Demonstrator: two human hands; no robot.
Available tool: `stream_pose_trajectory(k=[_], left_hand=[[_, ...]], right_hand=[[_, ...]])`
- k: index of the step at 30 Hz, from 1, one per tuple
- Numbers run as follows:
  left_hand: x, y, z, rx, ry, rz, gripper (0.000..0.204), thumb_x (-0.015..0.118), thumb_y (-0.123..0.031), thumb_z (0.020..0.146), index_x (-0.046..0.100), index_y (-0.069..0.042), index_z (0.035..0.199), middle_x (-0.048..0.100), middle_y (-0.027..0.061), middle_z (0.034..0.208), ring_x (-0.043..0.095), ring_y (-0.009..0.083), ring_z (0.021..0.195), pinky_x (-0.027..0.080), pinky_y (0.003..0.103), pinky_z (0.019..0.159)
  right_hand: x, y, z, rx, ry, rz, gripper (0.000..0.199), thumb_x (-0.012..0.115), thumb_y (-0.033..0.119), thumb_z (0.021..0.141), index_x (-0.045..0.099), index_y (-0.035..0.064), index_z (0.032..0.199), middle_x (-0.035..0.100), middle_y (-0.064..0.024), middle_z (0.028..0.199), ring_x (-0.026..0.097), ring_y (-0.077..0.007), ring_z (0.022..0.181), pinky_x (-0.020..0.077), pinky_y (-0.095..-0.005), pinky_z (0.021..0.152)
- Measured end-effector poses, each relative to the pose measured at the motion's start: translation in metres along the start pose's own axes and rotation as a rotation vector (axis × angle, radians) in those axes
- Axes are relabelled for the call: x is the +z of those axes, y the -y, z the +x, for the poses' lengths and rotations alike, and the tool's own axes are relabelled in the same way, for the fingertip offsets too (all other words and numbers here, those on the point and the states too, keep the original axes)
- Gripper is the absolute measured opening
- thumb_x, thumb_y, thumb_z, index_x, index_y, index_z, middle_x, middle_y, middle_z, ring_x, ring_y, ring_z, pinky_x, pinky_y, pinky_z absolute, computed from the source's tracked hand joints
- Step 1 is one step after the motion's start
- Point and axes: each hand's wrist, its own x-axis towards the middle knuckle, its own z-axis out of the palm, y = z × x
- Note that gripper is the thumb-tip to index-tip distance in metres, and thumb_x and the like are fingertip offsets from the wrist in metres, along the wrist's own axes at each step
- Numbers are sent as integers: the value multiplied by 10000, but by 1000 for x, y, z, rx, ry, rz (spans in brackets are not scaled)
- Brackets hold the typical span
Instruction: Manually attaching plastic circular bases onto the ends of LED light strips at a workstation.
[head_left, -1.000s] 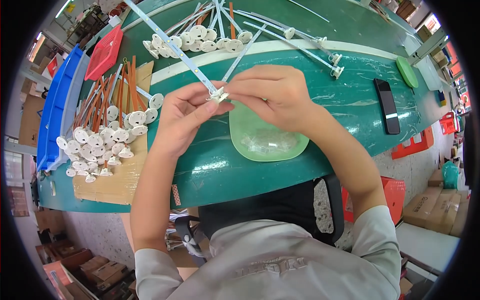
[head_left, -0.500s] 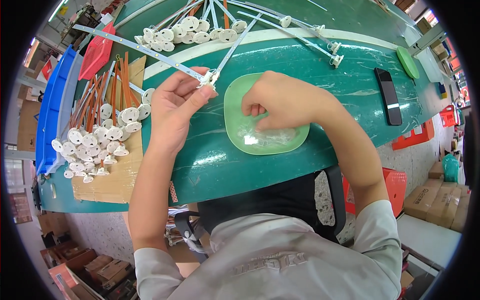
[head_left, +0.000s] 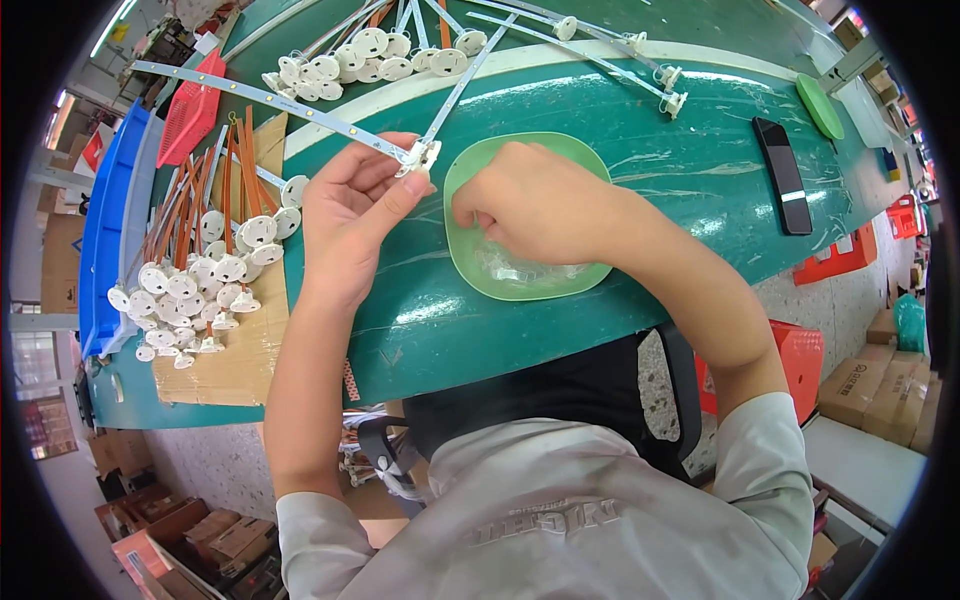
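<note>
Thumb and fingers of my left hand pinch a white plastic lamp base. Two LED strips fan out from this base: one strip runs to the upper left, the other to the upper right. Over the green bowl my right hand is bent with its fingers curled together near the bowl's left side. Whatever those fingertips may hold is hidden by the hand. Small clear plastic pieces lie in the bowl below the hand.
Many strips with round white bases are piled on cardboard at the left, beside a blue tray and a red basket. More assemblies lie at the back. A phone rests at the right.
My right hand has shifted left and slightly up within the bowl, its fingers more closed. My left hand still holds the lamp base in nearly the same place.
</note>
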Motion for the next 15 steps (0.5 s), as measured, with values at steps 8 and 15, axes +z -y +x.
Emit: stream_pose_trajectory(k=[8,15], left_hand=[[-3,1,0,8,0,-6,374,730,-30,858,604,25,1206,696,127,1037,666,161,934,535,300,846],[-2,-3,-2,103,66,-230,599,715,-49,869,429,-9,1393,642,247,1202,670,233,997,520,324,885]], right_hand=[[-5,-16,1,-99,27,108,176,612,-24,734,691,13,887,679,-153,810,670,-326,794,522,-404,731],[-21,-6,3,-119,-277,296,104,671,31,819,692,-1,916,693,-118,825,685,-237,760,545,-334,708]])
